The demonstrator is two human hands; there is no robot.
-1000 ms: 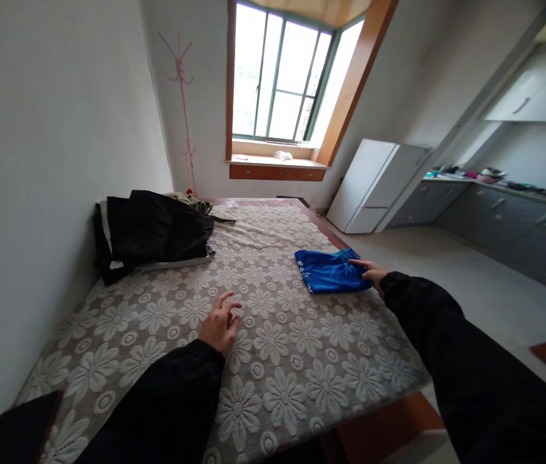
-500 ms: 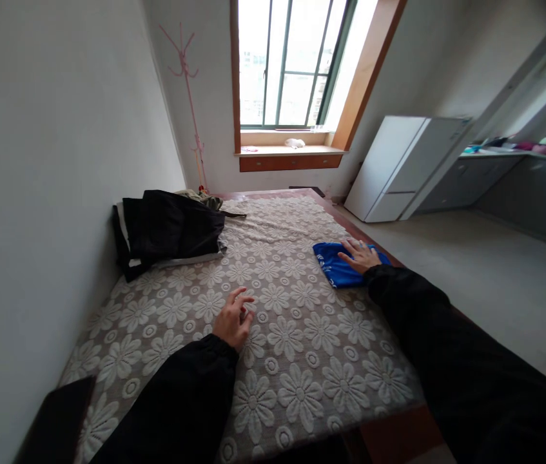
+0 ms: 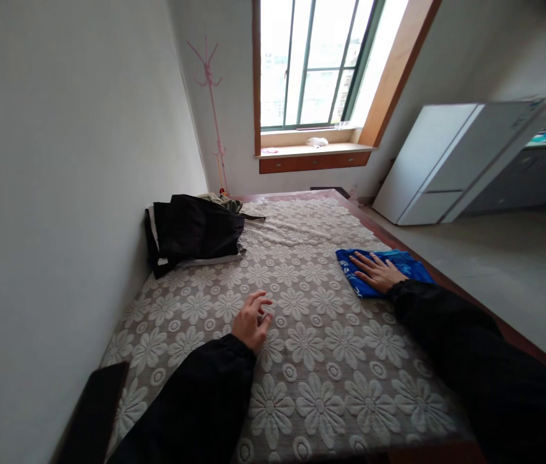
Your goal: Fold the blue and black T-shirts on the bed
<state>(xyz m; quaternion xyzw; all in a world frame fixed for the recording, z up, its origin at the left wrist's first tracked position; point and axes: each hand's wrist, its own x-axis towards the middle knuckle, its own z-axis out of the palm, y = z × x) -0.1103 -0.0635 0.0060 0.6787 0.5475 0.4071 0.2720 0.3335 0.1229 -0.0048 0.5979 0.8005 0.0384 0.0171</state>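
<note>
My right hand (image 3: 380, 273) lies flat with fingers spread on a folded blue cloth (image 3: 408, 261) that has white printing along its left edge. The cloth rests near the right side of a table covered by a grey tablecloth (image 3: 321, 403) with raised white flowers. Over the middle of the tablecloth is my left hand (image 3: 252, 321), its fingers loosely curled and apart, with nothing in them. Whether it touches the cover I cannot tell. Black sleeves cover both arms.
A pile of dark clothes (image 3: 200, 229) sits at the far left against the wall. At the near left is a flat black object (image 3: 96, 406). Beyond the table stand a pink coat rack (image 3: 212, 103), a window sill (image 3: 292, 152) and a white fridge (image 3: 439, 161).
The view has swung to the right, so everything sits further left or right in frame accordingly. My right hand stays on the blue cloth, which shows more of its right part.
</note>
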